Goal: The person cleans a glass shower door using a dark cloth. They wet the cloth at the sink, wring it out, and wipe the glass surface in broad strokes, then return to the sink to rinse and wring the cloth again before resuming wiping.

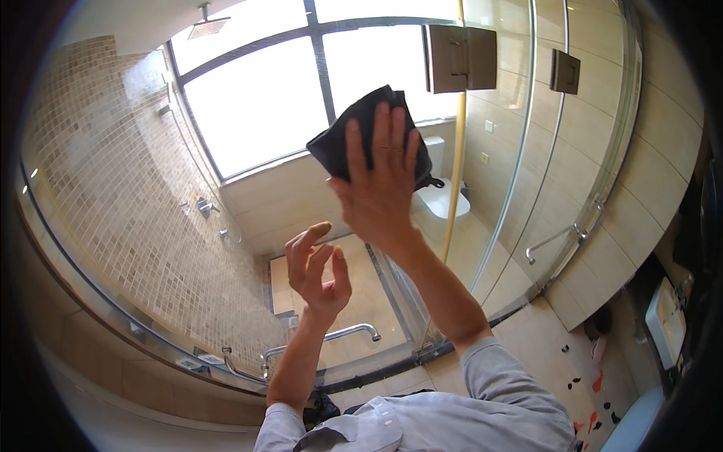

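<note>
My right hand (384, 188) is raised with its fingers spread flat over a dark, folded cloth (335, 145). It holds the cloth against the upright glass of the shower enclosure, and a small loop sticks out at the cloth's lower right corner. Lower and to the left, my left hand (320, 275) hovers in front of the glass, its fingers loosely bent and apart, with nothing in it. Just beneath that hand is a curved chrome door handle (354, 331), partly hidden behind my left forearm.
Behind the glass are a mosaic-tiled wall (120, 158), shower fittings (203, 207), a bright window (248, 105) and a white toilet (444, 200). Brown hinges (461, 59) join the panels. On the right stand a towel bar (556, 242) and a white basin (666, 322); red and black bits (597, 380) litter the floor.
</note>
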`<action>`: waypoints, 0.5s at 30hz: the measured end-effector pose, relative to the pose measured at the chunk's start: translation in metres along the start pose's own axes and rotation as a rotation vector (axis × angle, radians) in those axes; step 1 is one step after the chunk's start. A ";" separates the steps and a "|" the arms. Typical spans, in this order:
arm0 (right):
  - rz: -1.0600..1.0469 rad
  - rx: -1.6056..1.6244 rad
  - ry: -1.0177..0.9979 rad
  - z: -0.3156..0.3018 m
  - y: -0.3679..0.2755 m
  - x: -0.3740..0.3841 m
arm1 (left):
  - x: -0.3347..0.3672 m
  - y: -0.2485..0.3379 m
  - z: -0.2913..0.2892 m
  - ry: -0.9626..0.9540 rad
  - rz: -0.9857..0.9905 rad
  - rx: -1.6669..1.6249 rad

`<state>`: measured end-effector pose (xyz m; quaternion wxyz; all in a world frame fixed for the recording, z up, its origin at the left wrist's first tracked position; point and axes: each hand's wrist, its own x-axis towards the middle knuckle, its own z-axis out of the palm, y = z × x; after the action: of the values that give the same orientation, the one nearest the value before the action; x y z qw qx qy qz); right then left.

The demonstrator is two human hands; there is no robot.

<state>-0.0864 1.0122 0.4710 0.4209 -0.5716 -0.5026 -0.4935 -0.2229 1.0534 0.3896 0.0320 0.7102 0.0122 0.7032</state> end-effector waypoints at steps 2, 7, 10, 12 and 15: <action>-0.009 -0.039 -0.032 -0.007 0.013 0.004 | 0.006 0.000 0.001 0.014 0.016 -0.011; 0.097 -0.081 0.134 -0.004 0.007 0.040 | 0.019 0.005 -0.002 -0.008 0.036 -0.042; -0.017 0.086 0.158 0.014 -0.041 0.065 | 0.024 0.005 -0.013 0.045 0.067 0.016; -0.140 0.208 0.135 0.025 -0.080 0.077 | 0.024 0.006 -0.027 0.117 0.110 0.054; -0.279 0.276 0.049 0.026 -0.095 0.066 | 0.024 0.008 -0.037 0.240 0.178 0.064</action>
<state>-0.1761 1.0614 0.5303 0.4350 -0.4211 -0.6294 -0.4871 -0.2600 1.0483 0.4142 -0.0548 0.6198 -0.0248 0.7825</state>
